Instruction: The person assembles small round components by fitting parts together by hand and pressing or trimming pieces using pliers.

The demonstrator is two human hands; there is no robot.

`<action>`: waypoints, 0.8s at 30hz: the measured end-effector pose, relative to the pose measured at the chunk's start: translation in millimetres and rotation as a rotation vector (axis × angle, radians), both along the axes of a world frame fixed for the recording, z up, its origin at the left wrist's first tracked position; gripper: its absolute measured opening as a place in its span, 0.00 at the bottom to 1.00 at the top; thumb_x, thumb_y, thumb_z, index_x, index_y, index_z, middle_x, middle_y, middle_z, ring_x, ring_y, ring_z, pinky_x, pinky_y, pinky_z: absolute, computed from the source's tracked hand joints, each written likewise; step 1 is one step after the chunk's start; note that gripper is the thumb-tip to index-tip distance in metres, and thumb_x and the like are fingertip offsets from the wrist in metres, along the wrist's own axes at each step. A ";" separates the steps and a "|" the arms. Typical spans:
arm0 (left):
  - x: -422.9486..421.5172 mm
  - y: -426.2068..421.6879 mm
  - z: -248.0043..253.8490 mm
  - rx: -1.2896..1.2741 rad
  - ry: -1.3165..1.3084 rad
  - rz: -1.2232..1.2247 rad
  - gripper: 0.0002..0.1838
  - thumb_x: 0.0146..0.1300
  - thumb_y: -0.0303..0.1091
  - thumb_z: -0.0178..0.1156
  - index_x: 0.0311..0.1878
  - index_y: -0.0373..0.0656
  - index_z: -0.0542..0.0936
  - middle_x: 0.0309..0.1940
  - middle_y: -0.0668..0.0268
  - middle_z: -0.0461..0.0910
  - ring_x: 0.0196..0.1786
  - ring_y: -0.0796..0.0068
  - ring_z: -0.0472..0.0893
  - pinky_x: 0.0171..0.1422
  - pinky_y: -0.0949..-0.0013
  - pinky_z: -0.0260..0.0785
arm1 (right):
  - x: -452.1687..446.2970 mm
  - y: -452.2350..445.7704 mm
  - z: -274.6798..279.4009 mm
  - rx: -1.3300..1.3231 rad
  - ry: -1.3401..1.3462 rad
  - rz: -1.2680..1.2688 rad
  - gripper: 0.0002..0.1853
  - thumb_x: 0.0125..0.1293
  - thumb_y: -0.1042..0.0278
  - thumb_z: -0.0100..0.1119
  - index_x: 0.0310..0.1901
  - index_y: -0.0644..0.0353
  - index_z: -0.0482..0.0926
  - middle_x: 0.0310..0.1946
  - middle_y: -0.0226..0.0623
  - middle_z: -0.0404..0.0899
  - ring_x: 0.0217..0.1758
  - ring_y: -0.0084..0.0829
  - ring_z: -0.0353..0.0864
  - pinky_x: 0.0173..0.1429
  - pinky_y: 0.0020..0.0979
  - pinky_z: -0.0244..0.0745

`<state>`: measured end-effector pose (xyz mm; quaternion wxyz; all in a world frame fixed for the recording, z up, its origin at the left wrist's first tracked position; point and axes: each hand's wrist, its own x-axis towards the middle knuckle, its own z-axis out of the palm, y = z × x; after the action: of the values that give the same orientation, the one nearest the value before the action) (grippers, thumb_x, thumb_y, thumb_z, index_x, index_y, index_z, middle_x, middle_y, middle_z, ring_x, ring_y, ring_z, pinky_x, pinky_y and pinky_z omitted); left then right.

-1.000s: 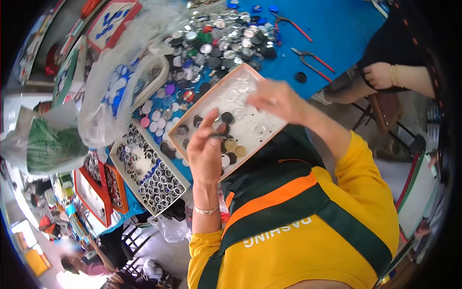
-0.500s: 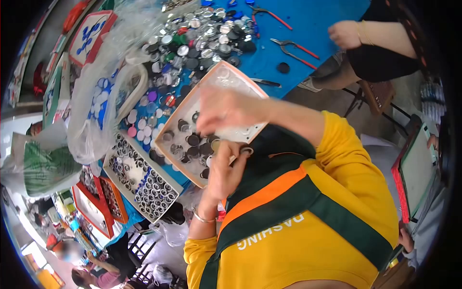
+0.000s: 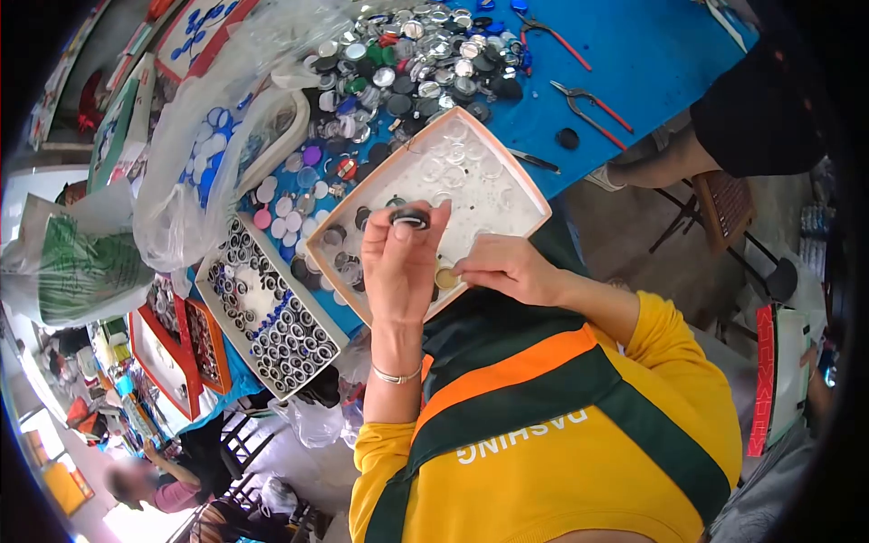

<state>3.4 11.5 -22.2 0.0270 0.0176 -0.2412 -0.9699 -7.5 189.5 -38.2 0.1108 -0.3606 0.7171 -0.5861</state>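
My left hand (image 3: 400, 262) is raised over the left part of a shallow white box (image 3: 472, 204) with an orange rim. Its fingers pinch a dark round piece with a pale ring (image 3: 410, 218). My right hand (image 3: 511, 269) rests at the box's near edge, fingertips together beside a yellowish disc (image 3: 446, 278); whatever those fingers hold is too small to tell. Clear discs (image 3: 454, 152) lie in the box's far part, and dark and clear discs sit in its left part.
A pile of shiny round pieces (image 3: 425, 63) covers the blue table (image 3: 634, 45). Red-handled pliers (image 3: 593, 113) and tweezers (image 3: 536, 161) lie beyond the box. At left are a long box of ringed pieces (image 3: 294, 339) and plastic bags (image 3: 167, 213). Other people sit nearby.
My left hand has lifted the dark round piece over the box. My right hand has moved from above the box to its near edge. The co-worker's hand is no longer visible at the upper right.
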 end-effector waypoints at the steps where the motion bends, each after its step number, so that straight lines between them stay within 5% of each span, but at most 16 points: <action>1: -1.1 1.8 1.8 0.041 -0.001 0.007 0.08 0.59 0.20 0.57 0.42 0.38 0.75 0.44 0.55 0.79 0.48 0.62 0.79 0.63 0.52 0.65 | -3.4 4.1 2.1 0.055 0.110 -0.072 0.07 0.58 0.76 0.59 0.39 0.61 0.80 0.27 0.36 0.74 0.34 0.34 0.74 0.36 0.30 0.68; 4: 1.9 -4.0 5.6 -0.527 -0.170 0.149 0.08 0.60 0.19 0.56 0.43 0.35 0.75 0.41 0.57 0.79 0.43 0.67 0.81 0.56 0.59 0.73 | -32.5 23.0 18.6 0.024 -0.007 -0.338 0.08 0.58 0.76 0.60 0.40 0.63 0.80 0.28 0.33 0.75 0.35 0.24 0.76 0.38 0.25 0.71; 5: 4.4 2.5 13.2 -0.677 -0.204 0.157 0.08 0.60 0.17 0.54 0.43 0.32 0.74 0.38 0.59 0.80 0.41 0.71 0.81 0.50 0.69 0.75 | -41.1 25.4 27.4 -0.034 -0.081 -0.324 0.08 0.59 0.76 0.59 0.40 0.64 0.80 0.28 0.32 0.76 0.35 0.22 0.76 0.38 0.24 0.71; 10: 17.7 18.4 13.2 -0.733 -0.233 -0.139 0.08 0.60 0.17 0.54 0.43 0.31 0.72 0.37 0.57 0.80 0.39 0.70 0.82 0.46 0.70 0.75 | -52.2 19.4 43.5 -0.187 -0.383 -0.231 0.05 0.60 0.76 0.59 0.37 0.67 0.79 0.29 0.30 0.77 0.33 0.19 0.77 0.36 0.21 0.72; 14: 17.0 31.0 14.8 -0.729 -0.236 -0.164 0.08 0.60 0.17 0.55 0.43 0.30 0.72 0.37 0.57 0.80 0.39 0.71 0.81 0.46 0.72 0.74 | -52.5 18.5 43.4 0.065 -0.017 -0.065 0.05 0.57 0.74 0.62 0.35 0.65 0.78 0.25 0.34 0.78 0.28 0.22 0.77 0.33 0.22 0.71; 24: 13.2 33.2 11.6 -0.777 -0.246 -0.223 0.09 0.60 0.18 0.54 0.44 0.30 0.72 0.38 0.57 0.80 0.39 0.72 0.81 0.47 0.72 0.74 | -54.4 18.0 30.9 0.082 0.034 -0.001 0.05 0.58 0.73 0.62 0.32 0.64 0.78 0.23 0.35 0.78 0.25 0.24 0.77 0.30 0.24 0.70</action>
<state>16.5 44.7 -10.5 -0.1025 0.0957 -0.5908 -0.7945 -61.9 207.5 -7.3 0.1129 -0.3655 0.7424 -0.5501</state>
